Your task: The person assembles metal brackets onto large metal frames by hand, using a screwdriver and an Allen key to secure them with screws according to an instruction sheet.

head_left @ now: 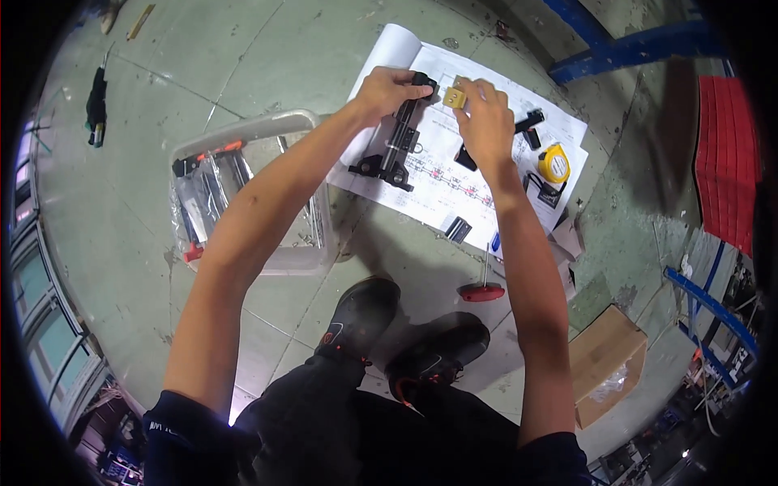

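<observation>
From where I sit, the two hands are apart from each other, each clamped on its own part above the paper drawing (569,126). I have the left hand (381,94) at the far end of a black rail assembly (395,147), thumb pressed over the end block and the fingers curled behind it. The assembly lies slanted over the drawing's left part: long and narrow, dark, with slim bars running side by side, a small block partway along, and a wider foot with projecting lugs at the near end. I have the right hand (486,121) gripping a brass-coloured block (454,99) over the drawing's far middle, just beside the assembly's end and apart from it. The block is squarish and dull yellow, with two dark holes in the face I can see; the fingers hide part of it.

On the drawing's right part I see a yellow tape measure (554,164) and a black bracket (529,125); a short black grooved piece (458,229) rests at its near edge. A red-handled driver (482,292) lies nearer me than the drawing, and a pale plastic bin (296,266) of bagged parts stands to its left.
</observation>
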`<state>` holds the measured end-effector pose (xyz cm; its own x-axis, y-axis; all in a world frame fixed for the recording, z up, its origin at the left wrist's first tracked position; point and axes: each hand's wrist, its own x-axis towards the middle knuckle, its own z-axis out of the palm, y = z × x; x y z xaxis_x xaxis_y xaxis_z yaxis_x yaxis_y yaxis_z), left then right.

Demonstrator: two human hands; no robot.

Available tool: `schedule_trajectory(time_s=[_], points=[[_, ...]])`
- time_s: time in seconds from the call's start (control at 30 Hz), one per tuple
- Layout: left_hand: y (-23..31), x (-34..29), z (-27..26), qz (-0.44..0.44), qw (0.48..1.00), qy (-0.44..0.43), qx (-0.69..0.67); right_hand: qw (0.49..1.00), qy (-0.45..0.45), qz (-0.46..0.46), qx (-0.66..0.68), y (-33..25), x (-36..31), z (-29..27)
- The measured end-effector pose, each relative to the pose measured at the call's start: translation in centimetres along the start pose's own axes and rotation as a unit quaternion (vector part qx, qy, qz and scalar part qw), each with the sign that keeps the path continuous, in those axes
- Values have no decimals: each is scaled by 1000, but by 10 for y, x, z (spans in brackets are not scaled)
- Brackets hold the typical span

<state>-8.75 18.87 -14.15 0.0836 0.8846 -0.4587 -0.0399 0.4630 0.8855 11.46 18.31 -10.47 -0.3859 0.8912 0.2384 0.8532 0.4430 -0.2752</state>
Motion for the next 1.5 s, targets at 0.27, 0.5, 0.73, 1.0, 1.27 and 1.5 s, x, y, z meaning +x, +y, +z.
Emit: schedule_trajectory(time_s=[0.27,0.5,0.73,1.0,1.27,1.5], points=[[6,2,-18,-17,985,-33,170,946,53,192,255,6,-103,-66],[2,-14,3,177,912,110,353,966,-90,157,182,-23,-182,-68],[7,-111,43,270,898,288,193,985,-53,58,151,-18,-179,-52],[-35,-117,98,306,900,70,303,967,-47,122,218,-6,-167,-51],[-44,-66,107,315,878,12,361,973,-71,112,190,5,-175,-36],[-50,-69,85,-73,988,-94,-101,914,-24,206,348,-7,-183,-42]])
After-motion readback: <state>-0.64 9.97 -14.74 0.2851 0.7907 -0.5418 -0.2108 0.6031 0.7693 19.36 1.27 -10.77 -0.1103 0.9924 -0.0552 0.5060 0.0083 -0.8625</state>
